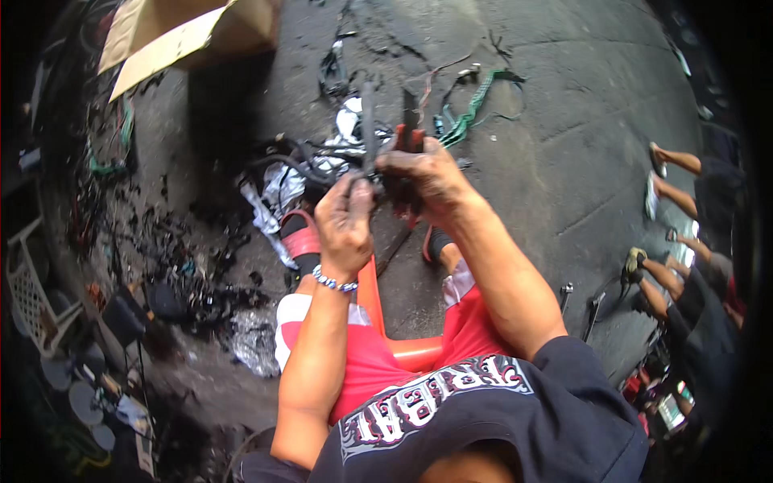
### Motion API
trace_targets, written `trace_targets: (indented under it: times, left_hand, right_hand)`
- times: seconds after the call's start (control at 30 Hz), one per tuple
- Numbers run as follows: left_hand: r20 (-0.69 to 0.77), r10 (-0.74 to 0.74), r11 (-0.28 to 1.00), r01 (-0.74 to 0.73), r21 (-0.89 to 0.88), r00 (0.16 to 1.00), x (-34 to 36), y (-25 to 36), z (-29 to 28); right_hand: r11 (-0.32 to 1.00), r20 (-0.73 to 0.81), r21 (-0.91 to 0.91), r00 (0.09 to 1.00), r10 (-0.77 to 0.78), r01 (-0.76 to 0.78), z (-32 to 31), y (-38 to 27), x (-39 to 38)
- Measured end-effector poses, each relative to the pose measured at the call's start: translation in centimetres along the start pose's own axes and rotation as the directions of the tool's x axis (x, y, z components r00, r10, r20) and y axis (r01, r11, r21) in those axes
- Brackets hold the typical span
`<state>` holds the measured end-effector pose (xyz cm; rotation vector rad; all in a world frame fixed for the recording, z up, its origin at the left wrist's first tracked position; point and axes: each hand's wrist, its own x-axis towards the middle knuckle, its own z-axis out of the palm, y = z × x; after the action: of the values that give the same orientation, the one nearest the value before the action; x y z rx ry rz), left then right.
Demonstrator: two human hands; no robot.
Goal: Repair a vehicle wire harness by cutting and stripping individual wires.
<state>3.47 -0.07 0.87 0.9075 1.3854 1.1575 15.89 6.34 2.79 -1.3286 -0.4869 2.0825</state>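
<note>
My left hand (346, 217), a beaded bracelet at its wrist, is closed with its fingertips on a dark cable piece (369, 121). Beside it, nearly touching, my right hand (427, 177) grips a dark tool with red parts (411, 137), which looks like a cutter or pliers. The exact contact between tool and cable is hidden by my fingers. Just beyond both hands lie black cable lengths (310, 165) and crumpled silver wrapping (274, 205) on the dark ground.
An open cardboard box (161, 40) stands at upper left. Green wires (467, 113) and black scraps (193, 249) lie around. I sit on an orange seat (415, 352). A white plastic crate (32, 282) is at far left. Several other people (684, 201) sit at the right, their legs showing.
</note>
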Motion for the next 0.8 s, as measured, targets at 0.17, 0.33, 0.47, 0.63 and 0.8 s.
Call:
trace_targets:
  times: [0.17, 0.33, 0.47, 0.63, 0.8]
  left_hand:
    - [0.031, -0.04, 0.999, 0.04, 0.007, 0.999, -0.3, 0.8, -1.4]
    - [0.009, -0.014, 0.999, 0.014, -0.048, 1.0, -0.2, 0.6, -1.0]
    - [0.005, 0.0, 1.0, -0.001, 0.03, 1.0, -0.1, 0.3, -0.9]
    - [0.026, 0.029, 0.992, -0.032, 0.124, 0.999, 0.0, -0.1, -1.2]
    - [0.024, 0.0, 0.99, -0.003, 0.14, 1.0, 0.0, 0.0, -1.1]
  right_hand:
    - [0.998, 0.051, 0.055, 0.998, -0.031, 0.029, 1.1, 1.4, 0.7]
    - [0.997, 0.114, 0.083, 0.993, -0.009, -0.001, 0.6, 0.9, 0.7]
    - [0.996, 0.135, 0.078, 0.991, 0.021, -0.032, 0.5, 0.4, 0.3]
    - [0.995, 0.107, 0.011, 0.99, 0.094, -0.096, 0.1, 0.7, 0.6]
    - [0.994, 0.066, 0.035, 0.993, 0.099, -0.101, 0.4, 1.3, 0.7]
